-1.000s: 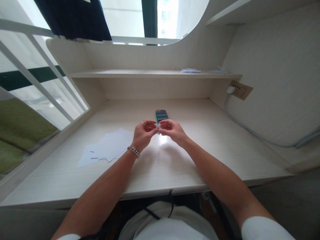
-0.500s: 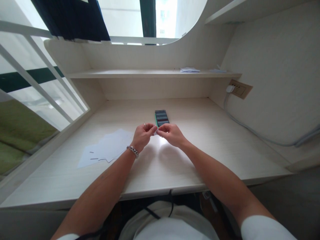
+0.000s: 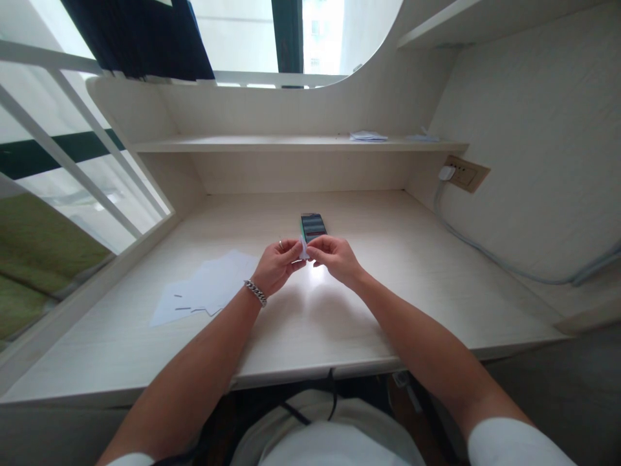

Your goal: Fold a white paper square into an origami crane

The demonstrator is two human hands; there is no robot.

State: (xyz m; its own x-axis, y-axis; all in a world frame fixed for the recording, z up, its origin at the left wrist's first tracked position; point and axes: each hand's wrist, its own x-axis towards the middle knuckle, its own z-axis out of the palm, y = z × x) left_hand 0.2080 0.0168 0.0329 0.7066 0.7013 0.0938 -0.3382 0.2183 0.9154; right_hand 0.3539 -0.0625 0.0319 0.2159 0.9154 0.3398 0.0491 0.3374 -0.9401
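The left hand (image 3: 276, 266) and the right hand (image 3: 337, 259) have their fingers pinched nearly closed on a small white piece (image 3: 304, 250); it sits between them; a dark phone (image 3: 314, 225) lies just past them; white papers (image 3: 211, 281) lie on the left of the desk (image 3: 388, 226).

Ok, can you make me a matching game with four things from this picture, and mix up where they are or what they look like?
1. smartphone
2. chain bracelet
3. white plug
4. small white piece

A. in the wall socket
B. held by the left hand and right hand
C. silver-coloured, made of links
D. on the desk, beyond the hands

Pairs: 1-D, 2-C, 3-A, 4-B
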